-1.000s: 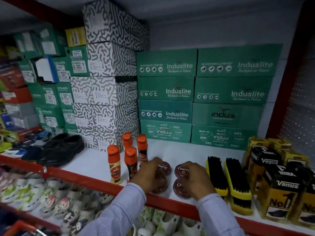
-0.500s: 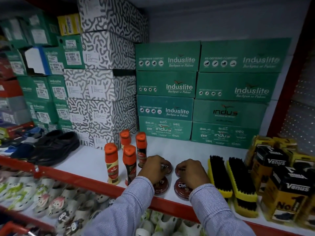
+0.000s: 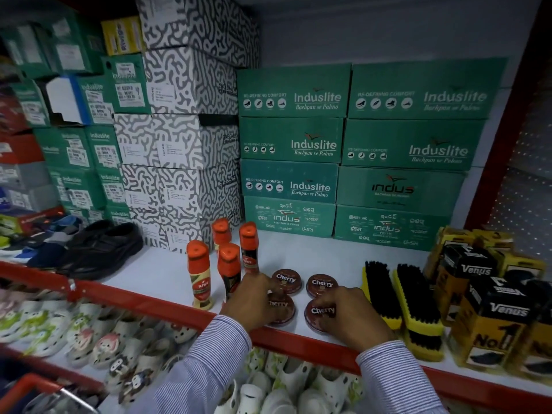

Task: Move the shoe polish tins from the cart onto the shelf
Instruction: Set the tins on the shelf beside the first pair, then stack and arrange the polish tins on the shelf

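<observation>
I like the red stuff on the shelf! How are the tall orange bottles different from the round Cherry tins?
The bottles stand tall and upright; the tins are flat, round and lie low. The bottles have bright orange caps; the tins have dark red lids that say Cherry. Nobody touches the bottles, but the left hand and right hand rest on the two front tins. Both groups have four and sit side by side on the white shelf.

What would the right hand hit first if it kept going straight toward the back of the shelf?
The right hand rests on the front right Cherry tin. Straight ahead lies the rear right Cherry tin, probably the first contact. The brushes sit just to its right; depth is hard to judge.
</observation>
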`<state>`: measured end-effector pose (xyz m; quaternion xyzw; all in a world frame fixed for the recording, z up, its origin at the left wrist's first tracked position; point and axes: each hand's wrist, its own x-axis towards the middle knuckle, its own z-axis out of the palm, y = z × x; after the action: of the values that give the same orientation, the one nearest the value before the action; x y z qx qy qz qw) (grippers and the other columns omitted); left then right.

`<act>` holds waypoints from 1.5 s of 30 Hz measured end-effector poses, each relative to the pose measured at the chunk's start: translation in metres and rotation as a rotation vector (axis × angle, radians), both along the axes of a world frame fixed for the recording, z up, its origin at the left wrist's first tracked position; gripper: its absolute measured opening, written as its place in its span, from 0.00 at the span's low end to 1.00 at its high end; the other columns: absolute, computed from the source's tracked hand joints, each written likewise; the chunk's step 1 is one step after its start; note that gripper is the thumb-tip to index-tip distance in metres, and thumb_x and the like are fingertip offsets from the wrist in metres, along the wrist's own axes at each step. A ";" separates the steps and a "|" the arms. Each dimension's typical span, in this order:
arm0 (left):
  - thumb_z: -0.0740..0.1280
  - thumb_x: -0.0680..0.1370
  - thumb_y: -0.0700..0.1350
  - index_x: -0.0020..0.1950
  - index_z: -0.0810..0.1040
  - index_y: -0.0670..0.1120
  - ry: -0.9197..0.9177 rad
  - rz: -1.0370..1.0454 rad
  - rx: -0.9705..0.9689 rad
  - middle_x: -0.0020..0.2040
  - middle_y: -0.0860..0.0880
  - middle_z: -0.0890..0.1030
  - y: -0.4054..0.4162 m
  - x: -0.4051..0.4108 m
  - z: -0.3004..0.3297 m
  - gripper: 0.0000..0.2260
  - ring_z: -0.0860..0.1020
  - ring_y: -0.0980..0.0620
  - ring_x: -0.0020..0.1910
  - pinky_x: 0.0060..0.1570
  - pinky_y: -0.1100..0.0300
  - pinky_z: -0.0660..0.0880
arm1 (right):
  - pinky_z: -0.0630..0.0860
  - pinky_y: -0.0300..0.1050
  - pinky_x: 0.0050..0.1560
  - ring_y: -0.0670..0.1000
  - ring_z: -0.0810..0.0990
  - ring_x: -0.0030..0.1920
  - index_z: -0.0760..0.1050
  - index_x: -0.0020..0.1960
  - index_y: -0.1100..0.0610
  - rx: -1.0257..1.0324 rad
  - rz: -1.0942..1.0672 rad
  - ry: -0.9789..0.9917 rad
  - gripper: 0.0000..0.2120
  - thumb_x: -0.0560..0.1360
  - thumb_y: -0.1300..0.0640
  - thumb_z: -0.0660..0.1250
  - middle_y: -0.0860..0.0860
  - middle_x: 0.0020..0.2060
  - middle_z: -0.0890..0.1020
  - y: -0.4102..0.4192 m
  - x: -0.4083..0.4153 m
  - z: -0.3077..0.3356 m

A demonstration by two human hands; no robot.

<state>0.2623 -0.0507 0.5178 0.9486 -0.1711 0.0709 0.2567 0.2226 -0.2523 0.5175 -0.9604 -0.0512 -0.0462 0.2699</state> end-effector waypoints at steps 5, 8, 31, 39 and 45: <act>0.76 0.69 0.50 0.52 0.86 0.52 0.018 -0.023 -0.046 0.49 0.52 0.87 -0.002 -0.010 0.002 0.12 0.77 0.62 0.42 0.40 0.71 0.71 | 0.81 0.51 0.54 0.54 0.84 0.50 0.85 0.47 0.48 0.057 -0.034 -0.049 0.09 0.67 0.56 0.73 0.54 0.48 0.87 0.008 -0.009 -0.002; 0.76 0.69 0.50 0.52 0.85 0.51 0.030 -0.022 -0.064 0.50 0.52 0.87 -0.003 -0.012 0.003 0.13 0.77 0.61 0.42 0.36 0.76 0.68 | 0.82 0.51 0.51 0.52 0.84 0.47 0.84 0.46 0.46 0.075 -0.058 -0.066 0.09 0.66 0.52 0.74 0.52 0.44 0.87 0.011 -0.009 -0.005; 0.76 0.70 0.51 0.54 0.84 0.53 0.019 -0.054 -0.111 0.53 0.54 0.86 -0.004 -0.020 -0.002 0.14 0.80 0.64 0.48 0.39 0.87 0.64 | 0.82 0.47 0.45 0.48 0.84 0.42 0.85 0.45 0.47 0.073 -0.097 -0.121 0.09 0.65 0.50 0.73 0.49 0.42 0.87 0.014 -0.019 -0.001; 0.65 0.75 0.51 0.67 0.73 0.56 -0.184 -0.227 -0.091 0.72 0.51 0.73 -0.076 -0.037 0.007 0.19 0.67 0.54 0.74 0.69 0.53 0.71 | 0.66 0.45 0.70 0.53 0.73 0.67 0.77 0.64 0.55 -0.001 -0.218 -0.451 0.16 0.77 0.59 0.64 0.52 0.65 0.79 -0.050 -0.046 0.026; 0.65 0.78 0.43 0.73 0.69 0.51 -0.138 -0.342 -0.033 0.77 0.47 0.65 -0.146 -0.051 0.007 0.23 0.63 0.49 0.76 0.73 0.61 0.57 | 0.67 0.48 0.69 0.55 0.64 0.75 0.68 0.71 0.59 -0.097 -0.273 -0.189 0.20 0.79 0.62 0.59 0.55 0.71 0.71 -0.095 -0.058 0.015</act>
<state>0.2116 -0.1971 0.5253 0.8943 -0.3458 0.0938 0.2680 0.1650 -0.3468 0.5325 -0.9617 0.0524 -0.1701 0.2084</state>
